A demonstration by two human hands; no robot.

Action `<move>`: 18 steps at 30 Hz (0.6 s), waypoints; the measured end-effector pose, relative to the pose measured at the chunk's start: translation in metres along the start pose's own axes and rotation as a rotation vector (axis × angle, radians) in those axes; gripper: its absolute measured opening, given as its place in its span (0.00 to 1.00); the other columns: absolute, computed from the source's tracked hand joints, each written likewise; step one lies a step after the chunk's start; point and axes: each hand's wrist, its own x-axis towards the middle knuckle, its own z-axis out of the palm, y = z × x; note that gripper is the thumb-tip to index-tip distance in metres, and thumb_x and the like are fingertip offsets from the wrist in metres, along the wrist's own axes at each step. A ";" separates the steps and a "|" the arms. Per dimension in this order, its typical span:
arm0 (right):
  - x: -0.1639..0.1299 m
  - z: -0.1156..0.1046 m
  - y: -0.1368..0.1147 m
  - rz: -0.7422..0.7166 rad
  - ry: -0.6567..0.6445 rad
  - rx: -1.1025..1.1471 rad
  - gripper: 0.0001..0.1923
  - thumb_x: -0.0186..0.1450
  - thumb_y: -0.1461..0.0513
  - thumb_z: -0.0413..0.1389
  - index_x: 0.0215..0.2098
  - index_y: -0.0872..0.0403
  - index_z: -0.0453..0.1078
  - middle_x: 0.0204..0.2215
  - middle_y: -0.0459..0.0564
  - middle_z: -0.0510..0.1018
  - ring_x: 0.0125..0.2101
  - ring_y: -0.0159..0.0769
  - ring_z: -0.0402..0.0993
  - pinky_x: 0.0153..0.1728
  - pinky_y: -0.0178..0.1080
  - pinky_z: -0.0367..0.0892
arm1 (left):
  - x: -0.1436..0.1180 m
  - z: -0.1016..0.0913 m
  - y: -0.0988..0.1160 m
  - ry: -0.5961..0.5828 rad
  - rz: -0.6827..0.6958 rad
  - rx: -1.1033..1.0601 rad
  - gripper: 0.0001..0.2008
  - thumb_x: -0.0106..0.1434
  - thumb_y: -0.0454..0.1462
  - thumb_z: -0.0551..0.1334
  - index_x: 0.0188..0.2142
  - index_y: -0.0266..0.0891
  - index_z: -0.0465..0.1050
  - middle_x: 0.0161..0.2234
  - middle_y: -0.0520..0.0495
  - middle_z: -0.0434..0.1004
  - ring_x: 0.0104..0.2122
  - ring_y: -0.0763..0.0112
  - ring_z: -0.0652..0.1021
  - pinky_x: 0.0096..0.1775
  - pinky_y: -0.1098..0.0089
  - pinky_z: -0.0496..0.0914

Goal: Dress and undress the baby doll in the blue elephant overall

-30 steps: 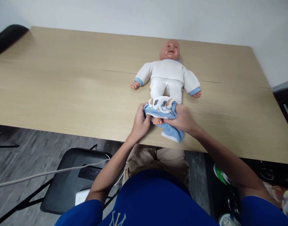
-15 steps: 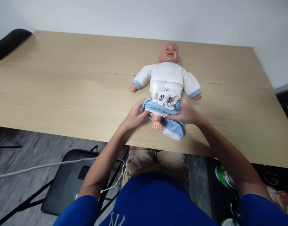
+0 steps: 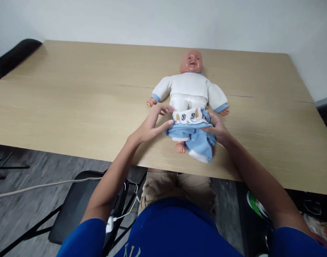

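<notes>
A baby doll (image 3: 191,63) lies face up on the table in a white top with blue cuffs (image 3: 188,85). Blue doll pants (image 3: 198,137) with a white panel of embroidered eyes are bunched around its lower legs. One bare foot (image 3: 180,147) pokes out of a leg opening; the other foot is hidden in the cloth. My left hand (image 3: 154,125) is open at the left edge of the pants, thumb and fingers spread apart. On the right side, my right hand (image 3: 216,126) pinches the bunched pants between thumb and fingers.
The wooden table (image 3: 85,92) reaches back to a white wall. A black folding chair (image 3: 75,210) with a pale cable (image 3: 45,185) across it stands at lower left. Another black chair (image 3: 17,55) is at the table's left end. Below the right edge are a dark bag and a green-white item (image 3: 255,204).
My left hand has let go of the pants and opened beside them. The left leg cuff now hangs lower over the foot. My right hand still grips the cloth.
</notes>
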 end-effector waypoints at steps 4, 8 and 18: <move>0.000 -0.006 0.004 0.048 -0.030 0.073 0.43 0.48 0.38 0.88 0.54 0.45 0.82 0.41 0.45 0.87 0.39 0.44 0.84 0.44 0.45 0.83 | 0.041 0.006 0.023 0.047 0.040 0.069 0.27 0.78 0.60 0.70 0.65 0.47 0.81 0.66 0.38 0.86 0.65 0.48 0.81 0.73 0.49 0.73; 0.004 -0.009 0.008 0.035 -0.050 0.116 0.44 0.46 0.39 0.88 0.52 0.48 0.84 0.40 0.45 0.88 0.37 0.42 0.84 0.42 0.42 0.81 | 0.098 0.016 0.040 -0.376 0.034 0.161 0.24 0.71 0.62 0.74 0.49 0.47 0.87 0.48 0.44 0.90 0.54 0.46 0.84 0.73 0.45 0.69; 0.006 -0.018 0.005 -0.018 -0.132 0.025 0.43 0.55 0.40 0.86 0.61 0.47 0.81 0.54 0.52 0.90 0.56 0.51 0.89 0.57 0.48 0.85 | 0.152 0.020 0.036 -0.807 -0.038 -0.108 0.24 0.64 0.59 0.78 0.40 0.41 0.86 0.35 0.47 0.86 0.33 0.62 0.80 0.38 0.61 0.72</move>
